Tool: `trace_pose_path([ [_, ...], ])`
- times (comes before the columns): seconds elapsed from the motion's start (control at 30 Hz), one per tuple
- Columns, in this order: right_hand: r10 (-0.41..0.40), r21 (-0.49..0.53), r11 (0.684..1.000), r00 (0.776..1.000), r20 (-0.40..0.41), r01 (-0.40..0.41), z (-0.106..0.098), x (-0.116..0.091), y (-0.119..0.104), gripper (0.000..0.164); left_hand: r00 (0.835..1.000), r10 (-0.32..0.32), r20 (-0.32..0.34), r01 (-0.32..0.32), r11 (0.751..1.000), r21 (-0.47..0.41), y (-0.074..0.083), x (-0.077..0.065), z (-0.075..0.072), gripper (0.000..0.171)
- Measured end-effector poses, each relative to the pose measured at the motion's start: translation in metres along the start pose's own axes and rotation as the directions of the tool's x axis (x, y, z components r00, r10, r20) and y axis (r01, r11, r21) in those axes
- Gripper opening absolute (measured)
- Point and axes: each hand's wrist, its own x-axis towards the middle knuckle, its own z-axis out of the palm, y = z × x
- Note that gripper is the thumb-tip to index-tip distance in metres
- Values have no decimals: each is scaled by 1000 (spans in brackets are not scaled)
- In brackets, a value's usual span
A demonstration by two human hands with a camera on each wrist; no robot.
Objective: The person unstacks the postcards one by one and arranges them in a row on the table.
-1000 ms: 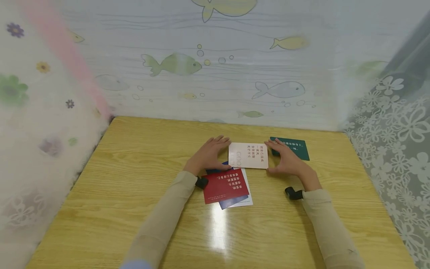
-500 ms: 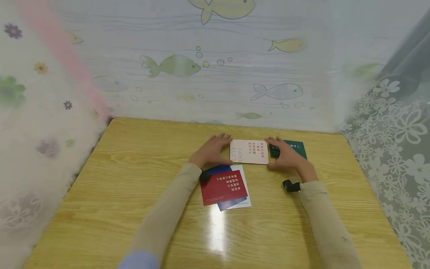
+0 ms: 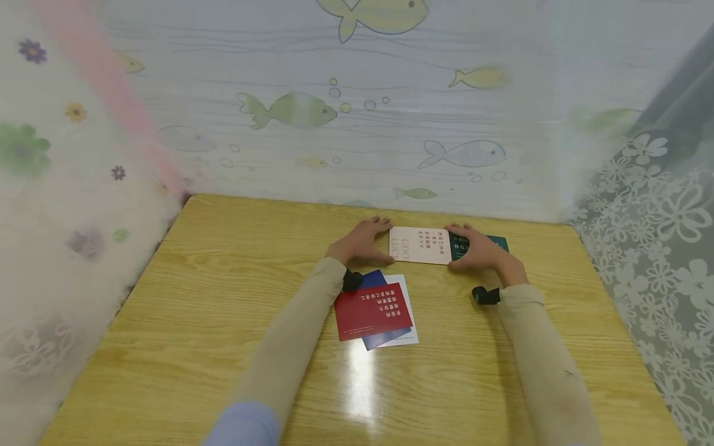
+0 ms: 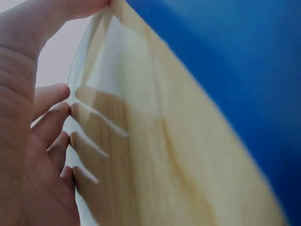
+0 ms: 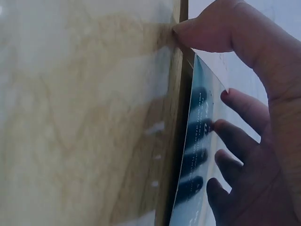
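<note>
A pale pink card [image 3: 421, 244] with printed characters lies flat near the far side of the table, between both hands. My left hand [image 3: 361, 241] holds its left end, thumb at the near corner and index finger at the far one. On the right end, my right hand [image 3: 478, 249] holds it the same way. A dark green card [image 3: 460, 243] sits against the pink card's right side, partly hidden beneath the right hand. In the right wrist view, fingertips hover over or touch the green card [image 5: 193, 141]; I cannot tell which.
Nearer me, a red card [image 3: 374, 311] overlaps a blue card [image 3: 375, 279] and a white card [image 3: 411, 322]. The blue card [image 4: 235, 56] fills the left wrist view's upper right. Behind the wooden table [image 3: 223, 279] hangs a fish-patterned curtain [image 3: 357, 124].
Both hands have carried the pink card away from the red card's pile and slightly right, up against the green card. The right hand now covers more of the green card.
</note>
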Motion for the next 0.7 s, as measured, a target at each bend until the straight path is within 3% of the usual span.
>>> trace_pose_path([
  [0.33, -18, 20, 1000, 1000, 16, 18, -1, 3, 0, 97, 1000, -10, 17, 13, 991, -135, -7, 4, 1, 96],
  [0.7, 1, 11, 1000, 1000, 6, -1, 0, 1, -2, 98, 998, -3, 63, 8, 996, -91, -10, 10, 1, 92],
])
